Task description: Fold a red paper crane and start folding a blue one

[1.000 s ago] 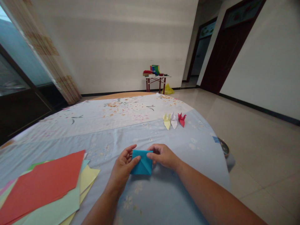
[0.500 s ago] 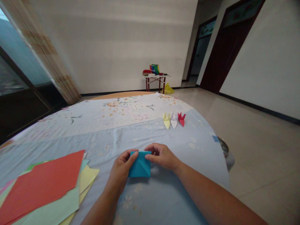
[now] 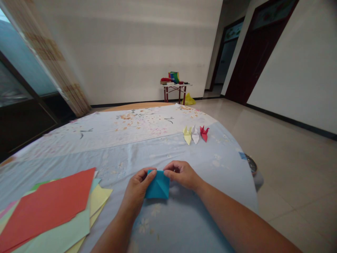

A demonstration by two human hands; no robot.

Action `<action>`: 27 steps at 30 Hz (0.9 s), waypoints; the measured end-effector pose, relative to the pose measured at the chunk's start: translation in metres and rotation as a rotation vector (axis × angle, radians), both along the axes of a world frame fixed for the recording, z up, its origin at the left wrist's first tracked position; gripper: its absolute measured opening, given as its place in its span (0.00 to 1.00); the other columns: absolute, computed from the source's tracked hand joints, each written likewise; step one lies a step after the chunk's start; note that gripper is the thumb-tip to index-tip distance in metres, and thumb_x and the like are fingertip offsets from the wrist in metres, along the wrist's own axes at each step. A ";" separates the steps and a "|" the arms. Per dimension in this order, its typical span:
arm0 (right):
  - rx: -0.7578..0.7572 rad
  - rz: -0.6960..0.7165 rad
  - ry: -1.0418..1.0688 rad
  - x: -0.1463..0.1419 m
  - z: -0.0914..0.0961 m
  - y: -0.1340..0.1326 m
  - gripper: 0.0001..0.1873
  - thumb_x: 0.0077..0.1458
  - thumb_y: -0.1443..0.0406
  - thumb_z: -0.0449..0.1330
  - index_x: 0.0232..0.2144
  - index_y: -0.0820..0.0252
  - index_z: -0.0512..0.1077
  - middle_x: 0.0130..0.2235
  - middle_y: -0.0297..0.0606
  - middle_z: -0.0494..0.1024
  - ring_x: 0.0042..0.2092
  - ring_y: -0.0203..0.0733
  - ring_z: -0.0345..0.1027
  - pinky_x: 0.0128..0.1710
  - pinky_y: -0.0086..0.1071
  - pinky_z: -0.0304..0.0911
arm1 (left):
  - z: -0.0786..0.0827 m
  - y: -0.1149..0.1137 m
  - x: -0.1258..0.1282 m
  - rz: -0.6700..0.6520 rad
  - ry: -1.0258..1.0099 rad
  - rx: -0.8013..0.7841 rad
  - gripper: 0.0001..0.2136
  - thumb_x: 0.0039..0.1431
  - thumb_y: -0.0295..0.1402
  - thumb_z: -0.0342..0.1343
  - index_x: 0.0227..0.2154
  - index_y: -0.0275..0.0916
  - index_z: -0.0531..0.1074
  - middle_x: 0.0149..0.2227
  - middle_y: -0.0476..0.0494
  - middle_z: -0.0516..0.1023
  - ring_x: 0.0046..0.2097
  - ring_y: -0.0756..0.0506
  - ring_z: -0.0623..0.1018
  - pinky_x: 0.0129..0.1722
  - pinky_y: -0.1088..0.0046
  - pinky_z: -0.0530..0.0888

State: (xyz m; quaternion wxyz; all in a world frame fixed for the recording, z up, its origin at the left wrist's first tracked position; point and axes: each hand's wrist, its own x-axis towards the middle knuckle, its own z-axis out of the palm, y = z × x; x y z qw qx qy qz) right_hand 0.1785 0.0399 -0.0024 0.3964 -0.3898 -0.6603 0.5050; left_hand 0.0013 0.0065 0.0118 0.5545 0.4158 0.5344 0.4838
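Observation:
A small folded blue paper (image 3: 158,187) lies on the table's light blue floral cloth (image 3: 184,214) right in front of me. My left hand (image 3: 137,191) pinches its upper left corner, thumb on top. My right hand (image 3: 183,174) pinches the top edge near the middle, fingers curled. Both hands meet at the paper's upper edge.
A stack of coloured paper sheets (image 3: 50,207), red on top, lies at the front left. Three folded paper cranes, yellow (image 3: 187,135), white (image 3: 195,134) and red (image 3: 204,134), stand at the far right. The table's right edge drops to a tiled floor (image 3: 289,168).
My left fingers have slid from the paper's left side up to its top corner. My right fingers have closed in toward them along the top edge.

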 end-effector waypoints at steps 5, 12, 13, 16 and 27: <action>0.009 -0.003 0.008 -0.002 0.001 0.000 0.12 0.48 0.59 0.60 0.28 0.64 0.72 0.24 0.33 0.72 0.25 0.31 0.62 0.27 0.25 0.58 | 0.000 0.000 0.000 -0.025 0.020 -0.013 0.18 0.42 0.44 0.62 0.33 0.35 0.73 0.22 0.50 0.73 0.22 0.51 0.68 0.22 0.78 0.64; -0.015 0.026 -0.034 -0.001 0.003 0.000 0.10 0.48 0.60 0.60 0.26 0.64 0.71 0.22 0.30 0.69 0.24 0.30 0.59 0.24 0.24 0.55 | 0.002 -0.001 0.001 -0.047 0.076 -0.006 0.17 0.42 0.44 0.62 0.31 0.36 0.75 0.22 0.50 0.74 0.24 0.50 0.70 0.24 0.77 0.65; -0.019 0.029 -0.039 -0.001 0.003 0.000 0.10 0.48 0.61 0.60 0.26 0.64 0.70 0.22 0.30 0.68 0.24 0.29 0.58 0.24 0.23 0.54 | 0.002 -0.001 0.001 -0.049 0.085 0.000 0.17 0.42 0.44 0.62 0.30 0.36 0.75 0.23 0.50 0.74 0.24 0.50 0.70 0.24 0.77 0.65; -0.015 0.011 -0.046 -0.002 0.003 0.001 0.10 0.48 0.61 0.59 0.26 0.64 0.69 0.22 0.29 0.67 0.24 0.29 0.57 0.24 0.23 0.54 | 0.004 -0.001 0.002 -0.043 0.101 -0.001 0.17 0.42 0.44 0.62 0.32 0.35 0.76 0.24 0.49 0.75 0.25 0.49 0.70 0.25 0.77 0.66; -0.002 -0.193 -0.091 0.004 -0.001 0.010 0.06 0.46 0.65 0.57 0.23 0.63 0.67 0.21 0.29 0.66 0.24 0.30 0.57 0.24 0.24 0.53 | 0.002 0.006 -0.007 -0.035 0.113 -0.007 0.17 0.41 0.41 0.62 0.33 0.36 0.74 0.27 0.46 0.78 0.28 0.47 0.74 0.28 0.74 0.69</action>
